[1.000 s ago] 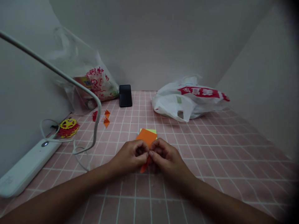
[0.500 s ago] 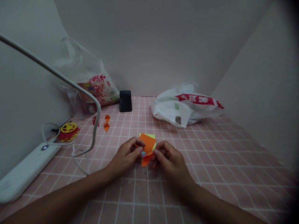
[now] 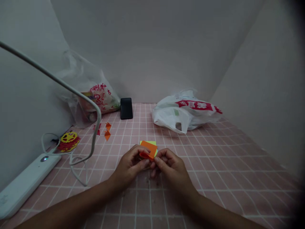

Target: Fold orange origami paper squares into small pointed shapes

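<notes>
A small folded piece of orange paper (image 3: 145,155) is pinched between my two hands near the middle of the tiled surface. My left hand (image 3: 132,162) grips its left side with thumb and fingers. On the right end, the thumb and fingertips of my right hand (image 3: 168,163) are closed. Just beyond the fingers lies a stack of square paper sheets (image 3: 150,147), orange on top with yellow showing under it. My fingers hide part of the folded paper and the stack's near edge.
Small folded orange papers (image 3: 107,135) lie left of a black phone (image 3: 126,108). Plastic bags stand at the back left (image 3: 102,98) and back right (image 3: 171,116). A white cable (image 3: 94,140) loops above a white power bank-like device (image 3: 28,183); yellow and red cut-outs (image 3: 69,137) lie behind it.
The folded orange paper has turned and moved up-left, from hanging at my right fingertips to lying between both hands. The whole view has shifted slightly.
</notes>
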Motion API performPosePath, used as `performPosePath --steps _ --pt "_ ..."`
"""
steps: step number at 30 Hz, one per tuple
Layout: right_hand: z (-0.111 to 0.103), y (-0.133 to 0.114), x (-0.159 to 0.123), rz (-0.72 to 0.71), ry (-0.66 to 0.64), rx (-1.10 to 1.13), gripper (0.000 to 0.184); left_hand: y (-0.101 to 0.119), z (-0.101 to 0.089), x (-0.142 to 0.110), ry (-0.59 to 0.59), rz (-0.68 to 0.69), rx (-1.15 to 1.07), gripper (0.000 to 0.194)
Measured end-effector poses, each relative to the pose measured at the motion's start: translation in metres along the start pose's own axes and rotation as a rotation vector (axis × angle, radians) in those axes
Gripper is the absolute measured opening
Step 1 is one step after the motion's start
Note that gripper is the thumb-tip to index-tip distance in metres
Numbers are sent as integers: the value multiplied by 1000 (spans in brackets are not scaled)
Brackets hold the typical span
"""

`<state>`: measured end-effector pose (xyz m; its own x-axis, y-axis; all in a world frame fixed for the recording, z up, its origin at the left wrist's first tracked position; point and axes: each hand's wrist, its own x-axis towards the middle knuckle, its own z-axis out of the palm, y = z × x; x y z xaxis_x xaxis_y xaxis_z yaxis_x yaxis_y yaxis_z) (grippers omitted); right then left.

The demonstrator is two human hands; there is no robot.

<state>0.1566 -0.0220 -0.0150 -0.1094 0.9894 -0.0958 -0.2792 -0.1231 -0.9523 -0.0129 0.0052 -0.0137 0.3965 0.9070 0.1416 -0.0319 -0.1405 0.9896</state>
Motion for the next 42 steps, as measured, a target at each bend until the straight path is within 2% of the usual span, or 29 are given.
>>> performPosePath --steps 6,8,12,16,22,29,35,39,42 --pt "-5 6 2 35 -87 -32 34 1 -2 0 -118 -192 -201 18" --pt "-5 7 2 55 -102 -43 35 1 -2 0 -135 -241 -218 20" --pt "-3 5 1 76 -86 -63 33 -2 -3 0 -96 -320 -250 29" --pt "-2 4 0 100 -99 -76 27 -1 -3 0 -188 -379 -268 41" --pt "0 3 0 56 -146 -131 12 5 -1 -3 -301 -338 -87 40" --pt "-1 1 0 55 -129 -172 14 1 -2 -3 -289 -333 -9 45" --pt "0 1 -1 65 -149 -213 14 9 -2 -1 -360 -240 49 44" --pt "0 -1 -2 -1 -81 -305 13 2 1 -4 -275 -351 -57 41" --pt "-1 -2 -3 -25 -45 -373 15 -2 4 -4 -220 -362 -112 35"
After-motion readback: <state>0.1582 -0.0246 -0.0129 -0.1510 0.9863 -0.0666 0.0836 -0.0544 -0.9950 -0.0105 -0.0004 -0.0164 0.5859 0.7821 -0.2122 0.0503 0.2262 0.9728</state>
